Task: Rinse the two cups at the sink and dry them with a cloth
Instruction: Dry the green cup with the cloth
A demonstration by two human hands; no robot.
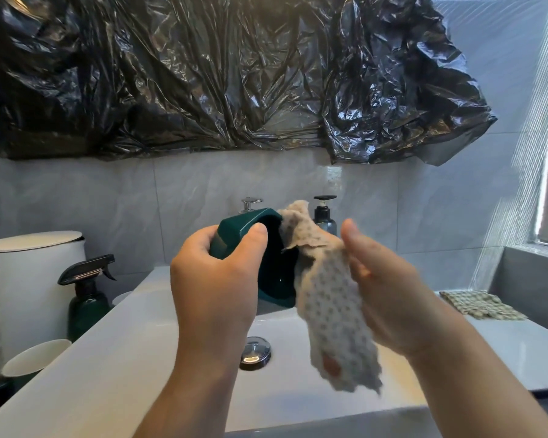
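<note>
A dark green cup (250, 229) lies on its side above the white sink (133, 358), its mouth turned right. My left hand (215, 279) grips its body, thumb across the top. A beige dotted cloth (332, 311) hangs from my right hand (383, 289), which holds it against the cup's mouth; the cloth's upper end is tucked into the rim. The fingers of my right hand are hidden behind the cloth. A second cup is not clearly in view.
A chrome tap (250, 204) and a dark pump bottle (325, 213) stand behind the cup. A chrome drain plug (255, 352) sits in the basin. A green spray bottle (87, 295), white paper cups (35, 355) and a white bin (29, 270) are left. A folded checked cloth (481, 305) lies right.
</note>
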